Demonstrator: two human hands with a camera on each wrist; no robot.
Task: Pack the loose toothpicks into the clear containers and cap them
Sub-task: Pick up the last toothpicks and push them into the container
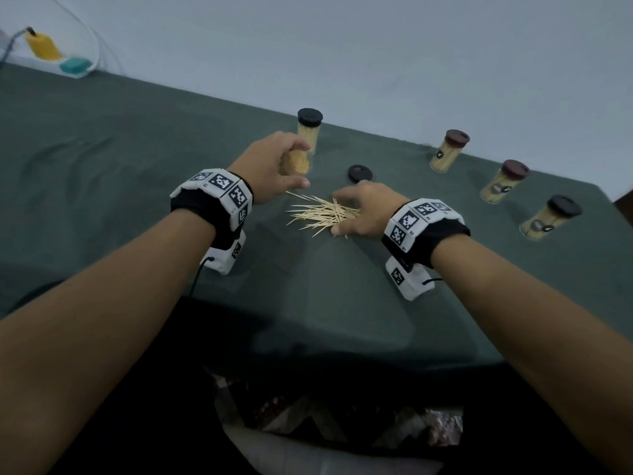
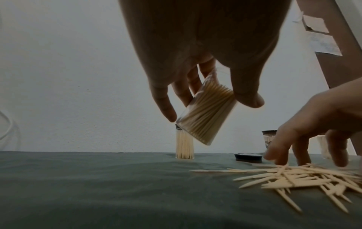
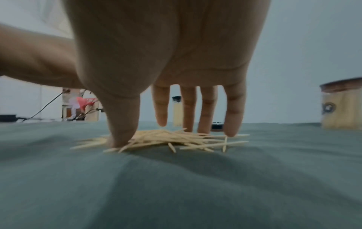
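- Head view: left hand [image 1: 274,162] holds an uncapped clear container [image 2: 205,114] of toothpicks, tilted, off the bench [image 1: 102,166]; fingers [image 2: 164,105] and thumb clamped round it.
- Right hand [image 1: 366,210] is on the loose toothpick pile [image 1: 325,214]; fingers [image 3: 233,111] spread apart, thumb and tips touching the sticks, nothing gripped.
- Loose black cap [image 1: 360,173] lies just behind the pile.
- Capped full container [image 1: 309,130] stands behind the pile, beyond the left hand.
- Three more capped containers [image 1: 503,183] stand well right of the pile.
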